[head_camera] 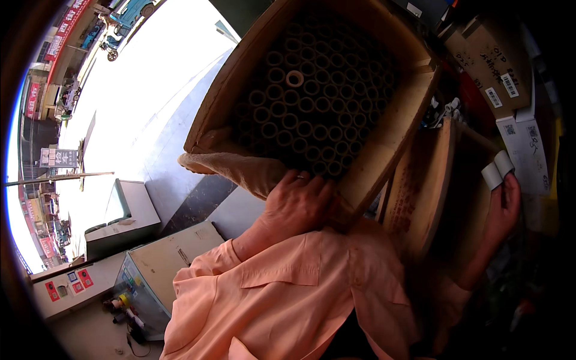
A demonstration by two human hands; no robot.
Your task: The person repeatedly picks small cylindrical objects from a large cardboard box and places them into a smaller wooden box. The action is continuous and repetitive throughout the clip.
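Before me a cardboard box [393,141] is packed with several short round pipe fittings [306,104], their open ends facing up. One pale fitting [294,78] stands out among the darker ones. My left hand [299,200] grips the box's near edge, fingers curled over the rim beside a folded cardboard flap [243,168]. To the right, my right hand [506,204] holds two white pipe couplings [498,171] side by side. They are over the far end of a second open cardboard box [438,184], whose dark inside is hard to make out.
Cartons with labels and handwriting [490,67] are stacked at the right. White fittings [452,108] lie behind the second box. A glass display case [144,288] stands at lower left, near a white counter [72,288]. A bright street lies beyond the tiled floor [189,94].
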